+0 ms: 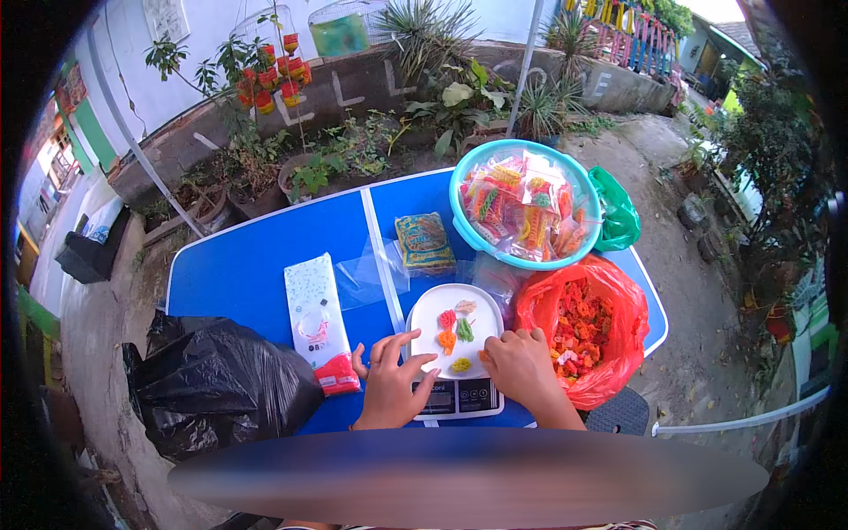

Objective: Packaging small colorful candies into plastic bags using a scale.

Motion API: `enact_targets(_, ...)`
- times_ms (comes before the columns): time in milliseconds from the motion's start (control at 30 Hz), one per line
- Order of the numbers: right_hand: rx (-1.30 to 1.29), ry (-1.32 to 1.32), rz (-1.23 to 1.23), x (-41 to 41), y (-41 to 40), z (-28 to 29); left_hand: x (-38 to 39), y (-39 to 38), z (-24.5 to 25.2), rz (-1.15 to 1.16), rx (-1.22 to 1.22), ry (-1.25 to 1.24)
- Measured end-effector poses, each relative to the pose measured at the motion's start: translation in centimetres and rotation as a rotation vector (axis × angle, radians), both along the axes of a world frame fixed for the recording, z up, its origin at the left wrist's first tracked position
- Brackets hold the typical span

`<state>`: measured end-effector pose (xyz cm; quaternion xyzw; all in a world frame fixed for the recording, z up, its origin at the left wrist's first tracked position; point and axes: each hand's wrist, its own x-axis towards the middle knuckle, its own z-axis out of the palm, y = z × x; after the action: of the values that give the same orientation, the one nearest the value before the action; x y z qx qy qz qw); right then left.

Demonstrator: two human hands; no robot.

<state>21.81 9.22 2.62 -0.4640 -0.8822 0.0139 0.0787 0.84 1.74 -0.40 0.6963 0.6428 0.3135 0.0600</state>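
A white digital kitchen scale stands on a blue folding table, its white weighing plate bearing several small curly pieces in red, orange, green, yellow and beige, such as the green piece. At the plate's left edge my left hand hovers with its fingers spread and nothing in them. Over the plate's lower right edge, my right hand has its fingers bent around an orange piece, which shows only in part. To its right, a red plastic bag holds many like pieces.
A turquoise basin of filled clear packets stands at the back right, beside a green bag. Behind the scale lie a yellow-green packet and clear plastic bags. On the left are a white-and-red pack and a black plastic bag.
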Motion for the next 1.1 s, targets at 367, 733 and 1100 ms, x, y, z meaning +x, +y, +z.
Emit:
enact_targets(367, 0.082, -0.115, 0.151, -1.0, 0.5, -0.5, 0.1, -0.6, 0.2, 0.025, 0.016, 0.019)
enact_targets(733, 0.092, -0.008, 0.166, -0.3, 1.3, -2.5, 0.1, -0.8, 0.0, 0.019, 0.014, 0.003)
enact_targets(1100, -0.037, 0.404, 0.06, 0.6, 1.0, -2.2, 0.0, -0.7, 0.0, 0.009, 0.01, -0.022)
